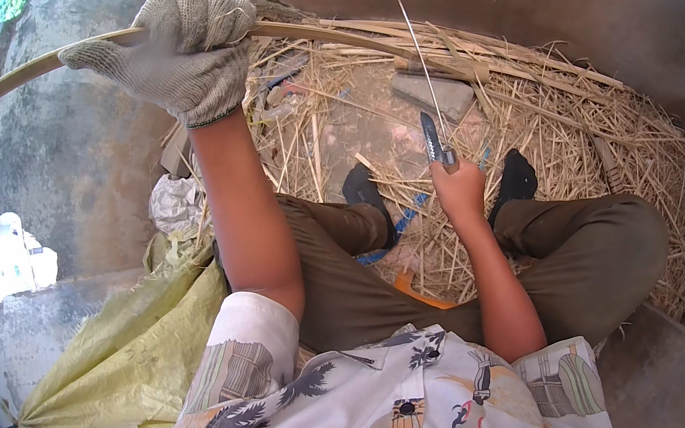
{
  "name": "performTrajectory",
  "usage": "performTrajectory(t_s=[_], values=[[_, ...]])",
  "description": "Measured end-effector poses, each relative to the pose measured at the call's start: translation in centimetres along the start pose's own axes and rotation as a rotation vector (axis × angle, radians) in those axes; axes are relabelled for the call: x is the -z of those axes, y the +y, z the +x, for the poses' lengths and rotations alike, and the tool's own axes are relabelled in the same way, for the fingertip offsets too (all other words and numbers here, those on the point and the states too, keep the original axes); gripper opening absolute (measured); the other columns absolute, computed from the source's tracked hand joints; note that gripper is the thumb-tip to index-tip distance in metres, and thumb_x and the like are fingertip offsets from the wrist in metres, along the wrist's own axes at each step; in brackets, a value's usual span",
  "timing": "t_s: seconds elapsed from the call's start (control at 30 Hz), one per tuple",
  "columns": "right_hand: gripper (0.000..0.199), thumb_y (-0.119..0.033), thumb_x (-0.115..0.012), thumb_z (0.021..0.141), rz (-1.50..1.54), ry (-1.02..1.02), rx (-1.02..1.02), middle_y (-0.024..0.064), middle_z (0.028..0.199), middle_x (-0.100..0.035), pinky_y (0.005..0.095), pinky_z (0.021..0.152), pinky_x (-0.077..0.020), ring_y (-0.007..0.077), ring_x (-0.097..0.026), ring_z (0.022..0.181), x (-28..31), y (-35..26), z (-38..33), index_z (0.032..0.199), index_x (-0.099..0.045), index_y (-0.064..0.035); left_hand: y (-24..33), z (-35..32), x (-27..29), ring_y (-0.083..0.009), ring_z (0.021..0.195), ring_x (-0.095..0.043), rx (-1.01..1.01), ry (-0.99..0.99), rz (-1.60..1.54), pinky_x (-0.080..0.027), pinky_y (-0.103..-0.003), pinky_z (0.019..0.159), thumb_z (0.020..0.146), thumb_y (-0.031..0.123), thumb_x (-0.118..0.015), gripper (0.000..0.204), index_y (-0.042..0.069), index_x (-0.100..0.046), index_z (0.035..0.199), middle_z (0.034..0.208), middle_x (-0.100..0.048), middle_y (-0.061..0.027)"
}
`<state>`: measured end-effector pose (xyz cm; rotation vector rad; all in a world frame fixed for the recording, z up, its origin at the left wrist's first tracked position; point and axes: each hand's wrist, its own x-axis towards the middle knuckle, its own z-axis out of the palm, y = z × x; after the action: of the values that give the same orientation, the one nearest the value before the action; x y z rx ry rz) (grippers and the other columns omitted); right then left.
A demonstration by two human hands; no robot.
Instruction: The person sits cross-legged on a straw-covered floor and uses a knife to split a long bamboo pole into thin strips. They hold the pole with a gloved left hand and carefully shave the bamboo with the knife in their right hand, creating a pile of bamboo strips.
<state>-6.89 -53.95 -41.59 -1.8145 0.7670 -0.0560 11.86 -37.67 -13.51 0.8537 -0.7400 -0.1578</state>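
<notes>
My left hand, in a grey knitted glove, is raised at the upper left. Its fingers wrap over a long, curved bamboo strip, and the thumb points left along it. One end runs down to the left rim; the other reaches the straw ahead. My bare right hand is closed on a hand tool with a dark, pointed part. From the same fist a long, thin, pale rod slants up and left, crossing in front of the bamboo. Whether it is a blade or a sliver cannot be told.
Split straw-like slivers cover the floor ahead and right. A brick lies beyond my dark-socked feet. A yellow-green woven sack and crumpled white plastic are at left. Concrete walls close around me.
</notes>
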Motion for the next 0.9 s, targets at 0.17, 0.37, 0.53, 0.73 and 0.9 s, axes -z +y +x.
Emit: performTrajectory(t_s=[0.17, 0.37, 0.53, 0.73, 0.9], values=[[0.03, -0.029, -0.069, 0.083, -0.208, 0.166, 0.168, 0.024, 0.079, -0.069, 0.0475, 0.071, -0.0544, 0.0428, -0.068, 0.079, 1.5, -2.9, -0.8, 0.087, -0.069, 0.0012, 1.5, -0.4, -2.2, -0.0102, 0.04, -0.026, -0.04, 0.037, 0.017, -0.021, -0.029, 0.048, 0.058, 0.102, -0.046, 0.08, 0.023, -0.036, 0.046, 0.044, -0.03, 0.0068], [0.024, -0.026, -0.067, 0.083, -0.208, 0.122, -0.018, 0.0224, 0.079, -0.069, 0.0449, 0.073, -0.0545, 0.0415, -0.069, 0.081, 2.4, -1.9, 0.7, 0.088, -0.07, -0.002, 7.7, -1.0, -3.0, -0.0067, 0.037, -0.034, -0.057, -0.162, 0.036, -0.024, -0.027, 0.045, 0.065, 0.099, -0.044, 0.076, 0.025, -0.044, 0.045, 0.043, -0.038, 0.0104], [0.024, -0.025, -0.066, 0.082, 0.043, -0.064, 0.026, 0.0181, 0.072, -0.067, 0.0414, 0.066, -0.0505, 0.0337, -0.066, 0.067, 2.1, -2.4, 0.6, 0.082, -0.068, -0.0005, 9.3, -2.7, -3.8, -0.0051, 0.037, -0.035, -0.148, -0.186, 0.073, -0.029, -0.022, 0.04, 0.071, 0.092, -0.05, 0.071, 0.025, -0.044, 0.048, 0.044, -0.039, 0.0104], [0.021, -0.022, -0.067, 0.082, 0.179, 0.006, 0.163, 0.0169, 0.067, -0.065, 0.04, 0.064, -0.0496, 0.0306, -0.064, 0.062, 3.3, -5.2, -0.7, 0.084, -0.068, -0.0006, 11.1, -3.1, -3.9, -0.0046, 0.035, -0.039, -0.266, -0.206, 0.153, -0.031, -0.023, 0.04, 0.072, 0.092, -0.049, 0.07, 0.026, -0.047, 0.047, 0.043, -0.043, 0.0109], [0.018, -0.017, -0.067, 0.082, 0.02, 0.106, 0.284, 0.017, 0.064, -0.064, 0.0404, 0.057, -0.0475, 0.0326, -0.063, 0.058, 3.4, -6.6, -1.7, 0.077, -0.064, 0.0, 10.4, -3.7, -5.1, -0.0037, 0.036, -0.043, -0.27, -0.18, 0.175, -0.035, -0.024, 0.042, 0.076, 0.083, -0.057, 0.065, 0.026, -0.048, 0.047, 0.044, -0.046, 0.0112]])
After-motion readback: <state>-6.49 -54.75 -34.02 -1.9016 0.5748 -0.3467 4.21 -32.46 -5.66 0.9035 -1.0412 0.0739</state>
